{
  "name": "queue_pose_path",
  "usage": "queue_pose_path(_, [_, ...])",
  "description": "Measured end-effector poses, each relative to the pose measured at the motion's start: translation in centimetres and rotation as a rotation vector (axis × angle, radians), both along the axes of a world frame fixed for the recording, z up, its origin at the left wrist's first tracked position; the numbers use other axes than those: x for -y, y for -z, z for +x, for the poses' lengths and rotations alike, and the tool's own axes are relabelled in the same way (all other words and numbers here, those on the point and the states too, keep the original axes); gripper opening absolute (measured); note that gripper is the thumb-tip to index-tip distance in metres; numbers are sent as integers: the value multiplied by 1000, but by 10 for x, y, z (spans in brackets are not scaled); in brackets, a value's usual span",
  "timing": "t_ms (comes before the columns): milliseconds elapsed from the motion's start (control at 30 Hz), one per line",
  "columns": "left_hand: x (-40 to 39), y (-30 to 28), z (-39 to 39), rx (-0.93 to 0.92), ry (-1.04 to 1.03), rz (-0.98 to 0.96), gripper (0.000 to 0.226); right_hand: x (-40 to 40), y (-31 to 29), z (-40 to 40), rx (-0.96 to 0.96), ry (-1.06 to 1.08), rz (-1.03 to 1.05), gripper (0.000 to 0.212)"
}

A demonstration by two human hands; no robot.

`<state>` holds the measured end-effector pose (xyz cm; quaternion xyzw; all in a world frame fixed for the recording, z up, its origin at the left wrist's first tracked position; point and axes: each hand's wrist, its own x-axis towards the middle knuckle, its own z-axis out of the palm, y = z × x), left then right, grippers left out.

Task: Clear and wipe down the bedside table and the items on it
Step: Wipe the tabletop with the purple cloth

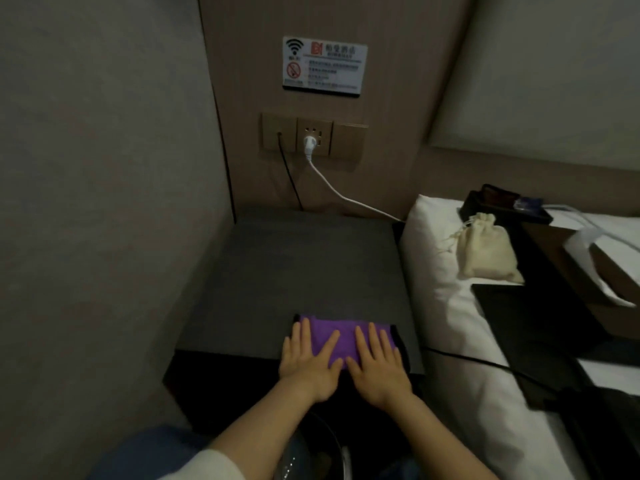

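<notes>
The bedside table [277, 271], a dark grey slab set into the corner, lies directly under both hands, and a folded purple cloth [341, 336] with a dark edge sits on its near edge. The left hand [308, 362] lies flat on the left part of the cloth, fingers straight and spread, pressing down without gripping. The right hand [375, 362] lies just beside it in the same way, palm down on the right part, fingers straight and pointing away from the person.

Beyond the fingertips, on the wall, a socket panel [313, 136] holds a white plug [309, 144] whose white cable [346, 195] runs down towards the right, and a thin black cable [289, 178] drops to the back of the table. Above the panel hangs a WiFi and no-smoking sign [323, 64].

To the right of the right hand lies a white pillow [429, 258]. On the bed beyond it are a cream drawstring pouch [485, 251], a black tray [498, 202] and a tissue box [602, 271], all well apart from the hands.
</notes>
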<state>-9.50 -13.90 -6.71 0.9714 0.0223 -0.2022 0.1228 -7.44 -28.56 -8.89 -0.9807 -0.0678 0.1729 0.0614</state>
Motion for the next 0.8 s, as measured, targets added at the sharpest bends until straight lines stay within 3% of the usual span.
queue_pose_path(133, [36, -5, 4, -38, 105, -2, 60, 40, 0, -1, -46, 79, -13, 69])
queue_pose_path(267, [9, -6, 13, -38, 141, 48, 57, 17, -2, 4, -45, 93, -11, 70])
queue_pose_path(600, [-150, -5, 10, -74, -152, 163, 63, -150, -8, 16, -91, -212, 88, 73])
queue_pose_path(800, [-148, -5, -6, 33, -65, 176, 79, -110, -7, 24, -76, -318, 101, 76])
